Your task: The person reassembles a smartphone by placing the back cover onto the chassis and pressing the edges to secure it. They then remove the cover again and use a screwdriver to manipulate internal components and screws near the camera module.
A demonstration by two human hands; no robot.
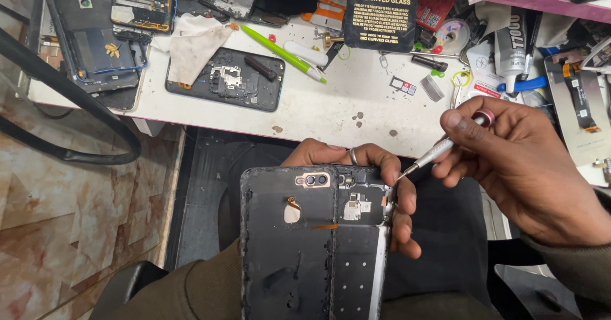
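White counter (331, 106) is a mess: green pen (283, 53), dirty cloth (194, 43), another opened phone (226, 79), glue tube (511, 54).

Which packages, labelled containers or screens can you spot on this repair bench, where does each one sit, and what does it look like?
Black packet: top centre of the bench, upright rectangle, black with pale lettering.
Glue tube: upper right, standing tilted, grey-white with a dark label.
Red and white packet: right, left of the tube's base, flat, partly covered.
Orange and white card: left of the black packet, mostly hidden.
No lit screen shows.

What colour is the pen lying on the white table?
Bright green with a white tip, the pen shows clearly in the head view.
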